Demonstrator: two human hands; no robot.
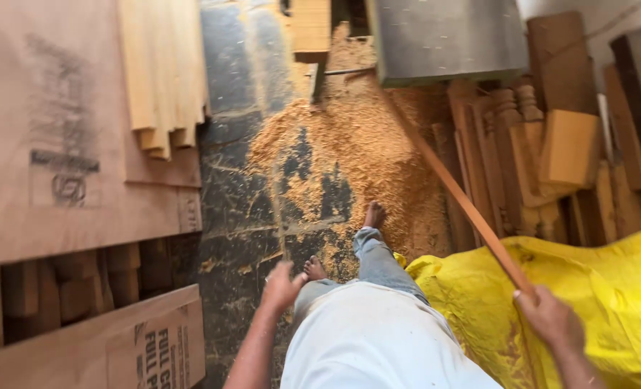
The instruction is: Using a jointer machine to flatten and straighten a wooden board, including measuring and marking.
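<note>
right hand (551, 315): fingers clamped on long strip (464, 202), angled clear of sawdust (356, 158) | left hand (281, 284): closed on thin stick (278, 209) (blurred, probably) | floor (227, 144)

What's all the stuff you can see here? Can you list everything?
plywood sheets: stacked, reddish-brown, left
pale planks: several, light yellow, on the plywood
sawdust: one heap, orange-tan, floor centre
grey slab: one, top centre
turned wooden pieces and blocks: many, brown, right
yellow sheet: one, lower right
long strip: one, reddish wood, in right hand
thin strip: one, pale, blurred, at left hand
left hand: one
right hand: one
bare feet: two
</note>
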